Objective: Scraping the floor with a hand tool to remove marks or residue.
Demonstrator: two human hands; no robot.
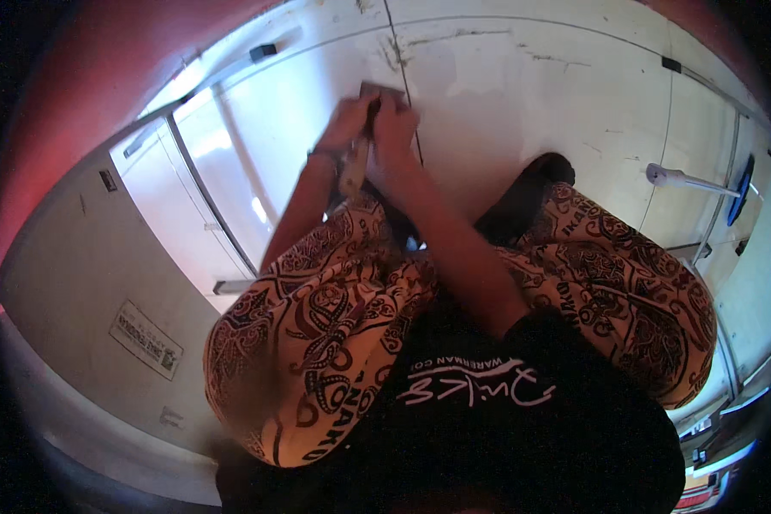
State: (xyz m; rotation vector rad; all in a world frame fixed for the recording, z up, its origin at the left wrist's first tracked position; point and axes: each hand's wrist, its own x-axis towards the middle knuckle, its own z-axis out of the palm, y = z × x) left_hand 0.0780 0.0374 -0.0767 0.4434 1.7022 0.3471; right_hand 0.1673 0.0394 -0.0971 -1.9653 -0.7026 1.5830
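Both hands together: left hand [349,120] and right hand [394,128] clamped on small brown block [377,91] against white floor [522,111]. Risk: block slipping, scraping knuckles.

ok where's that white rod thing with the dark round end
In the head view the white rod lies on the pale floor at the right, beyond the person's right knee, far from both hands.

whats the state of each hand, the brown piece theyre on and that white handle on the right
left hand: closed on the brown piece
right hand: closed on the brown piece
brown piece: held flat against the white floor, mostly covered by fingers
white handle: lying untouched on the floor
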